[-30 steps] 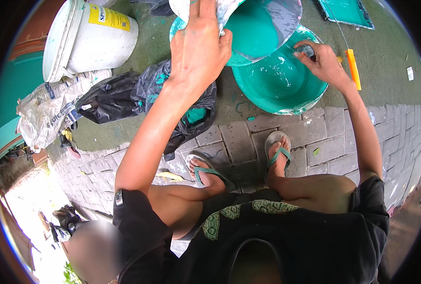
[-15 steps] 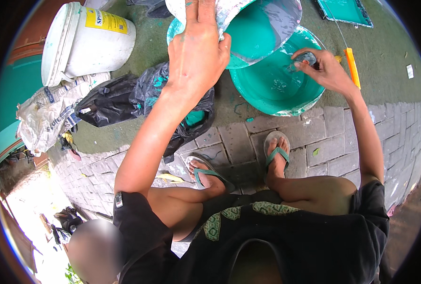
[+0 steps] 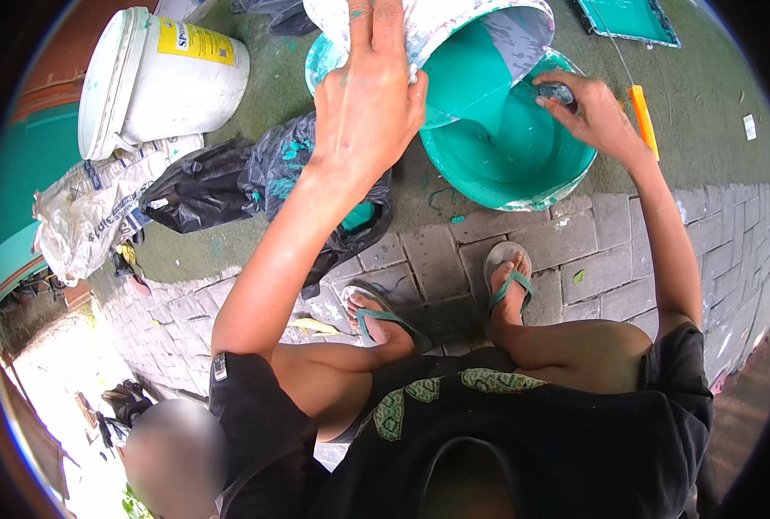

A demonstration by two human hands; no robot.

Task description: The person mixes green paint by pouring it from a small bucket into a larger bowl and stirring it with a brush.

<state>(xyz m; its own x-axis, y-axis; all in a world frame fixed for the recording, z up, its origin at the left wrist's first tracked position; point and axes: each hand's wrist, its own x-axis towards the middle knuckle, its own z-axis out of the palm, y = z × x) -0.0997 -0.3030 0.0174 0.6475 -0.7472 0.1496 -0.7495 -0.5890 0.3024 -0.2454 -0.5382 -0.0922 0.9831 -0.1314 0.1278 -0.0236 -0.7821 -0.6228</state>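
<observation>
My left hand (image 3: 368,112) grips a white, paint-smeared bucket (image 3: 433,35), tilted over toward the right. Teal paint (image 3: 470,78) runs from its lip into a wide round basin (image 3: 444,169), which has teal paint inside. Over the basin's right side, my right hand (image 3: 594,112) is closed around a small, dark, glassy-looking rounded object (image 3: 555,93) whose kind I cannot make out. My left fingertips run out of the top of the picture.
A lidded white bucket (image 3: 190,82) lies tilted at the left, near a crumpled sack (image 3: 86,216) and black plastic bags (image 3: 203,190). At the far right are a paint tray (image 3: 636,22) and an orange-yellow handle (image 3: 644,121). Another person's blurred head (image 3: 176,458) shows lower left.
The bucket has tipped further, and paint now streams into the basin. My left hand has shifted slightly right. My right hand has turned a little with the small object.
</observation>
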